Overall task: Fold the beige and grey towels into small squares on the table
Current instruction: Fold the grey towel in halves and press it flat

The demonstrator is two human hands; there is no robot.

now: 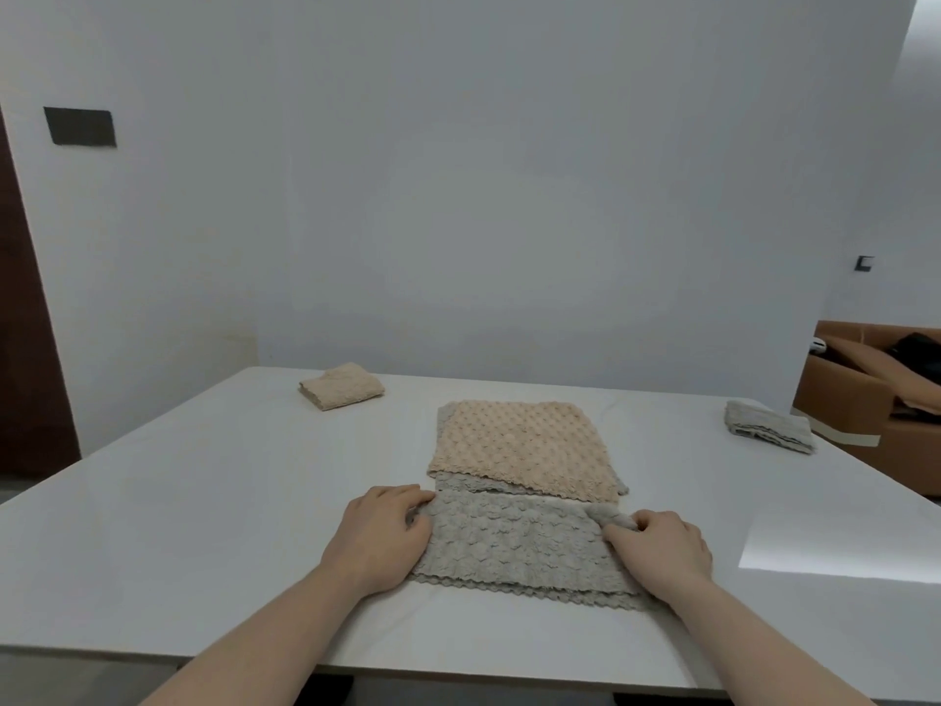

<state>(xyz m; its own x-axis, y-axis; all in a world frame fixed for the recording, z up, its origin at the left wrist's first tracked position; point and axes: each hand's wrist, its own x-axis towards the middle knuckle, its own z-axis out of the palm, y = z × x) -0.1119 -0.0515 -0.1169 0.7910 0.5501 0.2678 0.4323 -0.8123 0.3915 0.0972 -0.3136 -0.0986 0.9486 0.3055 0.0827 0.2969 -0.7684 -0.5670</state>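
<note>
Your left hand (384, 535) and right hand (662, 550) lie palm-down, each pinching a far corner of the half-folded grey towel (514, 547) at the near middle of the table (178, 527). Beyond it: flat beige towel (519, 445) over another grey one. Far left, folded beige square (341, 385); far right, folded grey square (768, 426); past the table, an open cardboard box (865, 394) holding dark items.

No legible text, labels, brands or numbers anywhere in view.

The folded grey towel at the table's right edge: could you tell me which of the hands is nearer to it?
Right. The right hand holds the right end of the grey towel being folded, below and left of the folded grey towel; the left hand is farther left.
</note>
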